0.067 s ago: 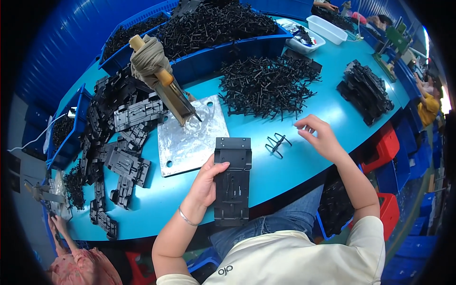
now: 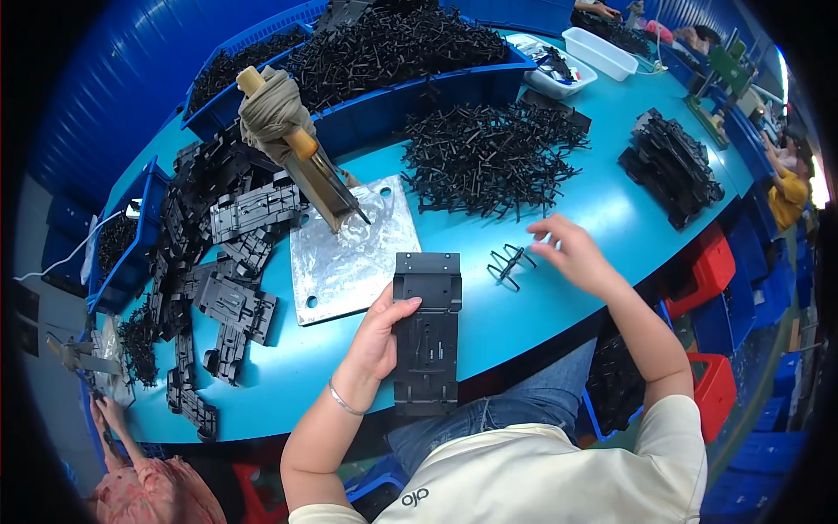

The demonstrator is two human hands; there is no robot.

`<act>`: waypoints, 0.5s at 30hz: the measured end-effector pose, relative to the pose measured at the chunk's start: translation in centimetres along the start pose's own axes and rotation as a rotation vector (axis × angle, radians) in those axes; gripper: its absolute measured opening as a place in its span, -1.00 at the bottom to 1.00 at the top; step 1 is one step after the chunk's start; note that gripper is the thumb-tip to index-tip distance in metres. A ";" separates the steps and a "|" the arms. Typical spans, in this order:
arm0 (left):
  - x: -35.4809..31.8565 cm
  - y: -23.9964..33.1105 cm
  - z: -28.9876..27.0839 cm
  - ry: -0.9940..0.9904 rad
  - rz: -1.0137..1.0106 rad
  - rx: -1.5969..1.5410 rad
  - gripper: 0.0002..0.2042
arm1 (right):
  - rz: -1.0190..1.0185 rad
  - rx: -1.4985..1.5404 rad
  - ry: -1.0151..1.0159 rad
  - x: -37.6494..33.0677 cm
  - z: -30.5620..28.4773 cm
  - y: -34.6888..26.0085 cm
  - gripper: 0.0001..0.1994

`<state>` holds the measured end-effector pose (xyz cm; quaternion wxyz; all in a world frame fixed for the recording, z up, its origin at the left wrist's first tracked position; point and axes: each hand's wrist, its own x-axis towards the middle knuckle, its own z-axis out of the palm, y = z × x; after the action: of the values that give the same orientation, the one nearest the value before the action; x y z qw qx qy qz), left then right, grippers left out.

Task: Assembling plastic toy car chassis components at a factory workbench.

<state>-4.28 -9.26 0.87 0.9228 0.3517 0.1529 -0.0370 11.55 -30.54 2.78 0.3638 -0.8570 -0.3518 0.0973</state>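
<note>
The person's left hand (image 2: 375, 339) is clamped on a long black plastic plate (image 2: 428, 349), its thumb lying over the plate's left edge and the other fingers hidden behind it. The plate is upright in the view, extending to the right of these fingers, with its upper end beyond the thumb tip and its lower end toward the person's lap.

The right hand (image 2: 573, 257) is raised near the table, thumb and forefinger apart with a gap between their tips; nothing shows in their grasp. Just left of and a little below those fingertips, a few thin black pieces (image 2: 506, 266) lie loosely across one another on the turquoise table (image 2: 489, 319). Whether the thumb touches the nearest piece cannot be told.

Beyond the right fingers, farther up the table, spreads a heap of small black parts (image 2: 489, 162), and behind that stands a blue bin (image 2: 419, 100) filled with similar parts. Well to the right of the same fingers is a stack of black plates (image 2: 670, 170).

Up and left of the left thumb lies a silvery metal square (image 2: 349, 279), with a cloth-wrapped tool (image 2: 279, 113) standing over it. Farther left of those fingers, more black plates (image 2: 231, 301) lie jumbled.
</note>
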 end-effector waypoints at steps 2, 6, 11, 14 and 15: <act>0.0 0.1 -0.1 0.012 0.001 0.027 -0.69 | -0.067 -0.101 -0.023 0.4 1.9 0.5 -0.78; 0.1 -0.1 -0.5 0.048 0.005 0.029 -0.69 | -0.199 -0.163 -0.235 1.6 2.2 -0.5 -0.86; -0.2 -0.1 -0.2 0.034 0.004 0.014 -0.70 | -0.702 -0.261 -0.324 1.9 2.1 -2.4 -0.89; -0.5 0.1 -0.2 0.049 0.035 0.000 -0.69 | -0.537 -0.247 -0.045 0.7 1.4 -3.2 -0.94; -0.6 0.2 -0.4 0.051 0.034 -0.006 -0.69 | -0.357 -0.257 0.114 0.1 1.2 -2.9 -0.96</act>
<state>-4.93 -8.88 0.89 0.9200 0.3525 0.1707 -0.0118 9.60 -28.38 3.95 0.2822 -0.8247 -0.4860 -0.0630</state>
